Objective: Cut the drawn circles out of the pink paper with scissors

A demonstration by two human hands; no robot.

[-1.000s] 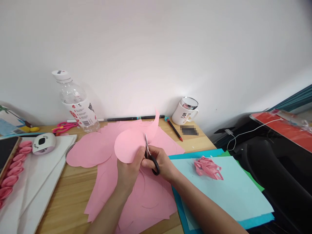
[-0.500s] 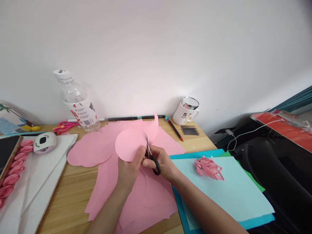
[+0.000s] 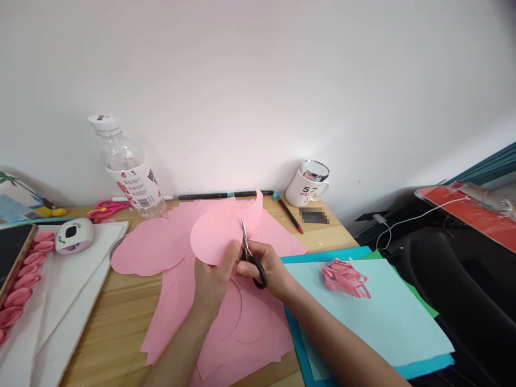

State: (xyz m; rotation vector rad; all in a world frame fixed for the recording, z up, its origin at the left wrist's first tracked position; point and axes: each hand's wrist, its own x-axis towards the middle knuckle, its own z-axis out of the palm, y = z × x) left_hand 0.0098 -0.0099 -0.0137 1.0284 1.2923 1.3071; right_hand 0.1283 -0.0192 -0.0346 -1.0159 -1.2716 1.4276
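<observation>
My left hand (image 3: pixel 214 282) pinches a round piece of pink paper (image 3: pixel 213 236) by its lower edge, thumb on top. My right hand (image 3: pixel 268 269) grips a pair of scissors (image 3: pixel 258 271) with black handles, and their blades lie at the paper's right edge. From that edge a curved pink offcut (image 3: pixel 258 207) sticks up. Beneath both hands spreads a stack of pink paper sheets (image 3: pixel 253 344) marked with curved lines. To the left, overlapping pink paper circles (image 3: pixel 149 247) rest partly on the stack and partly on the wooden table.
A plastic bottle (image 3: pixel 131 172), pink scissors (image 3: pixel 108 208) and a white mug (image 3: pixel 308 183) stand or lie along the wall, with pens (image 3: pixel 205 196) between. At right, crumpled pink scraps (image 3: pixel 344 278) sit on light blue paper (image 3: pixel 374 322). At left are a white board (image 3: pixel 76 301) and a phone (image 3: pixel 14 252).
The round paper tilts slightly and the offcut shifts a little. Both hands stay nearly in place, with the scissors barely moved.
</observation>
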